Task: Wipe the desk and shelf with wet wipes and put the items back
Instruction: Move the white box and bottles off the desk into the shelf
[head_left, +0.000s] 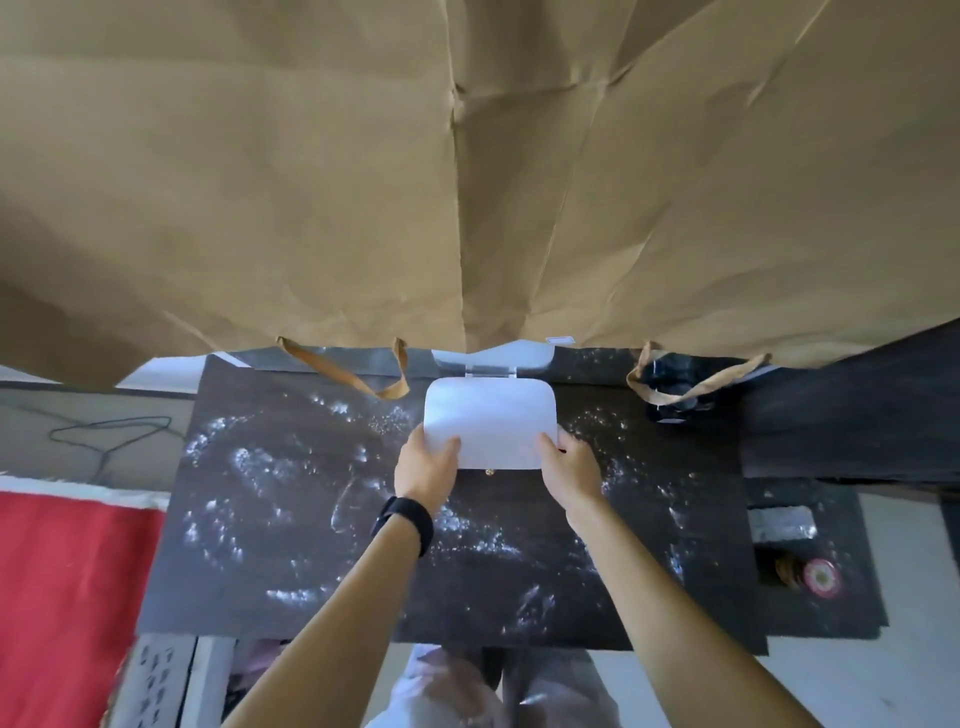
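The dark desk (291, 519) shows whitish wet streaks and droplets across its top. At the middle back, a white rounded panel (491, 415) is hinged by a clear piece (491, 371) to a white base (524, 356) behind it. My left hand (426, 467) grips the panel's lower left corner, and a black band is on that wrist. My right hand (569, 467) grips the lower right corner. A silvery pack (782, 522) lies on the desk's right end; I cannot tell what it is.
Brown paper bags (467, 171) with handles hang over the back of the desk and hide what is behind. A dark shelf (852, 405) juts in at right. A dark object (675, 397) and a pink round thing (821, 577) are at right. Red cloth (67, 597) lies left.
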